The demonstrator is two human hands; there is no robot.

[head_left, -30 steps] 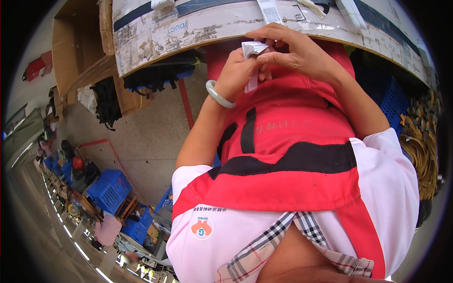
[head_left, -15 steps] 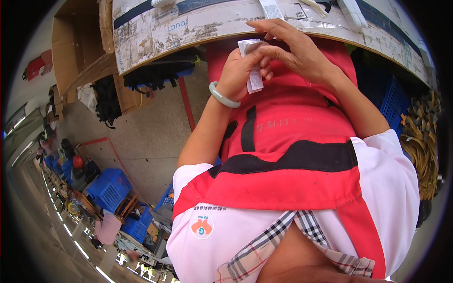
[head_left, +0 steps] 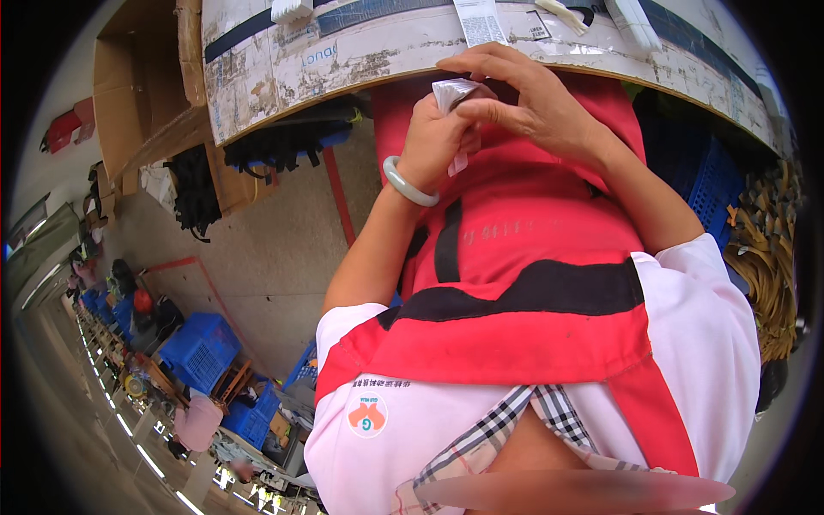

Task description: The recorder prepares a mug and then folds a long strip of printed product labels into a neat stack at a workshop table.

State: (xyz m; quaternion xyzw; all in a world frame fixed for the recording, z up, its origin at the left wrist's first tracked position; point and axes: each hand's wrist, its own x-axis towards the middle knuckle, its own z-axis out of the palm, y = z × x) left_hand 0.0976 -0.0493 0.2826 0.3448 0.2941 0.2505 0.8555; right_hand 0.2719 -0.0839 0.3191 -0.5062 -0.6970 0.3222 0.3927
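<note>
My left hand [head_left: 427, 142], with a pale bangle [head_left: 409, 181] at the wrist, is closed round a stack of thin white paper labels [head_left: 452, 91]. The stack's fanned top edge sticks up out of the grip, and its lower end shows beneath the fingers. Beside it, my right hand [head_left: 539, 105] has its fingers stretched out toward the table edge and its thumb apart, close to the stack. Whether the thumb touches the labels I cannot tell. Just beyond the right fingertips, a single printed white label [head_left: 479, 21] lies on the table [head_left: 266, 81].
On the table lie a white bundle [head_left: 292, 10] at the left and a white strip stack [head_left: 633, 24] at the right. An open cardboard box [head_left: 142, 86] stands left of the table. Blue crates [head_left: 201, 350] are on the floor behind; a blue basket [head_left: 712, 184] stands at the right.
The label stack has tilted, so its fanned top edge faces me more and less of its lower end shows. My right hand has shifted slightly left and down. More of the table label shows.
</note>
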